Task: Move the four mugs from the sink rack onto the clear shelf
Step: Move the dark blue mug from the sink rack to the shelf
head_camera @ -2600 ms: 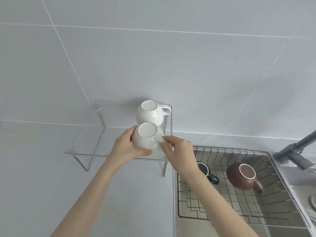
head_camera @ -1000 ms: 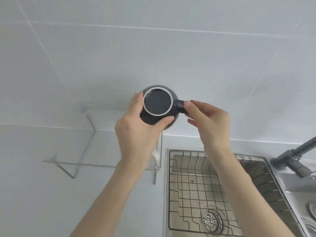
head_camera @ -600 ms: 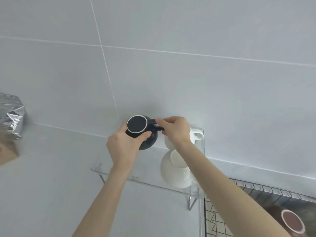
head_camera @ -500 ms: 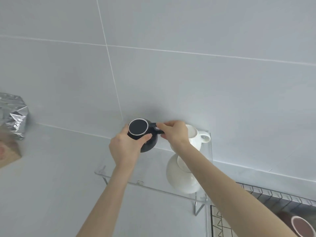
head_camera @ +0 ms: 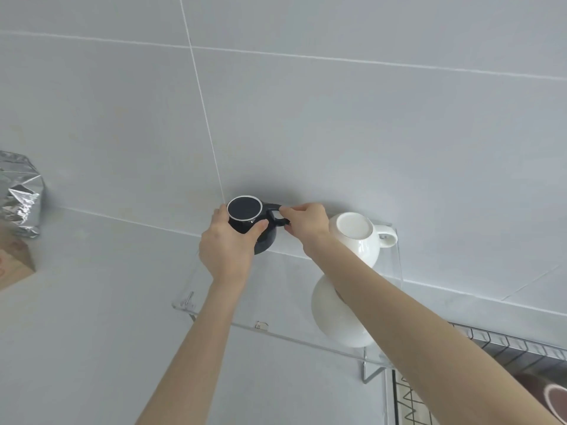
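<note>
- Head view: the dark mug (head_camera: 250,223), carried high above the sink rack a second ago, has been brought down to the back of the clear shelf (head_camera: 276,331), close to the wall. Whether its base has touched the shelf cannot be told.
- Left hand (head_camera: 227,246): wrapped around the mug's body, thumb across the near side. Right hand (head_camera: 306,223): fingertips pinching the handle. Neither has let go.
- Meaning for the task: in my judgement this is the third placement, all but complete; only the release remains.
- Count, white mugs: two, both on the shelf. The rear white mug (head_camera: 357,237) stands just right of the right hand; the front white mug (head_camera: 340,317) sits beneath the right forearm, near the shelf's front edge.
- Count, dark mugs: one, between the hands.
- Count, brown mugs: one brown mug (head_camera: 552,400), in the sink rack (head_camera: 506,343), well right of and below both hands. One transfer remains.
- Also noted: a foil bag (head_camera: 21,194) on the bench, far left of the left hand.
</note>
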A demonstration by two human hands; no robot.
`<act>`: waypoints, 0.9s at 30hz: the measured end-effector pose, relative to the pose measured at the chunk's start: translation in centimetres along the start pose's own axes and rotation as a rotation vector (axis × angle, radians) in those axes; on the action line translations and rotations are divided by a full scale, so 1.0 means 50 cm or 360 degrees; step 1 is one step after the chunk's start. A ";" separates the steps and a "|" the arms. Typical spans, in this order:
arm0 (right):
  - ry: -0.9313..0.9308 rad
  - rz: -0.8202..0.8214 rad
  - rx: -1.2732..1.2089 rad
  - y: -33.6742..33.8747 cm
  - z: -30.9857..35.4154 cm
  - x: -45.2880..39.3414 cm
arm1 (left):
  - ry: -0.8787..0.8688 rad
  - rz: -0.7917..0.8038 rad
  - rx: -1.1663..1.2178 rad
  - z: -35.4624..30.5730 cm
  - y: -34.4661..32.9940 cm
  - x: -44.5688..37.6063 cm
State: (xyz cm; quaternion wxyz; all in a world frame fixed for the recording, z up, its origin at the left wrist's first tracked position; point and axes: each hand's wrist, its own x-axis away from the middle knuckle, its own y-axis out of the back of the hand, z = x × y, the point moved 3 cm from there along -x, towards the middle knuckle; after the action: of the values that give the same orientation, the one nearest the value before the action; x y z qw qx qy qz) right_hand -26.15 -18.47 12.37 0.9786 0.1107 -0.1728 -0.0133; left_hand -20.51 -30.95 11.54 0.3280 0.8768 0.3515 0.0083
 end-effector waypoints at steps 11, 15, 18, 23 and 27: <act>-0.0085 0.0295 0.0059 0.016 0.016 -0.007 | -0.0069 0.0336 0.0130 -0.009 -0.011 -0.005; -0.0012 0.0326 0.0030 0.072 0.028 0.019 | -0.0212 0.0334 0.0112 -0.062 0.014 0.044; 0.0198 0.0303 -0.0174 0.180 0.031 0.067 | -0.0429 0.0401 0.0285 -0.149 0.023 0.137; 0.0399 0.0109 -0.0446 0.441 -0.024 0.165 | -0.0543 0.0921 0.0806 -0.291 -0.006 0.341; 0.0249 -0.0263 -0.0454 0.629 -0.150 0.225 | -0.0449 0.1489 0.0867 -0.321 -0.103 0.484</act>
State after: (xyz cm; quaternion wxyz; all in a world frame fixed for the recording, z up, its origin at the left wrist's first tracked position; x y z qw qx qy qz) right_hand -13.40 13.06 16.22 0.9904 -0.0146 -0.0830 -0.1096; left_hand -9.38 -4.02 15.92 0.0948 0.9850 -0.1331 -0.0557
